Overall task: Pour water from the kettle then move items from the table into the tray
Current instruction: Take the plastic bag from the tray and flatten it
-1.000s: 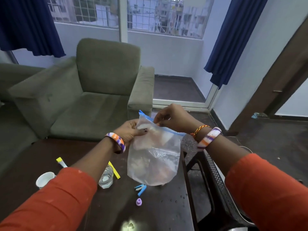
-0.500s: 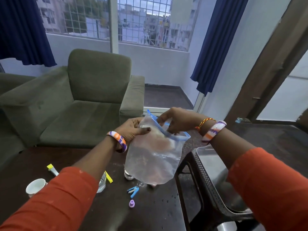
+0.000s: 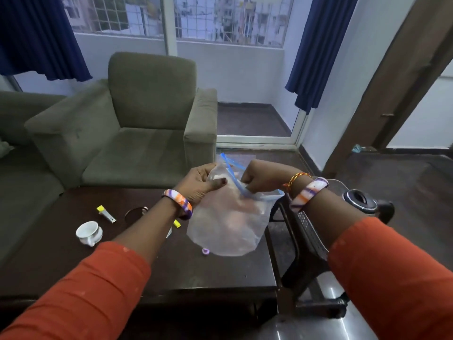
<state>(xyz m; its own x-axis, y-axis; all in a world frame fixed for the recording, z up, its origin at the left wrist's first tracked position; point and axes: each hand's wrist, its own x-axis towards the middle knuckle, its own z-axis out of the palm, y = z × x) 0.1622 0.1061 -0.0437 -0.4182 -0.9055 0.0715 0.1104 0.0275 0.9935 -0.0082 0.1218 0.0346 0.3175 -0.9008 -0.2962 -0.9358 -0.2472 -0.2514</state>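
A clear zip bag with a blue seal strip hangs above the right part of the dark table. My left hand pinches its top left edge and my right hand grips the blue seal at the top right. Pale contents show faintly through the plastic. On the table lie a white cup, a yellow-capped nail clipper, a dark ring-shaped thing, a yellow piece and a small purple cap. The black kettle stands to the right.
A black perforated chair or tray stand sits right of the table, with a shiny metal surface below. A green armchair stands behind the table. Blue curtains frame the window and balcony door.
The view has pulled back and up. Both hands have twisted the bag's top, and the bag has lifted a little and shifted right over the table's edge.
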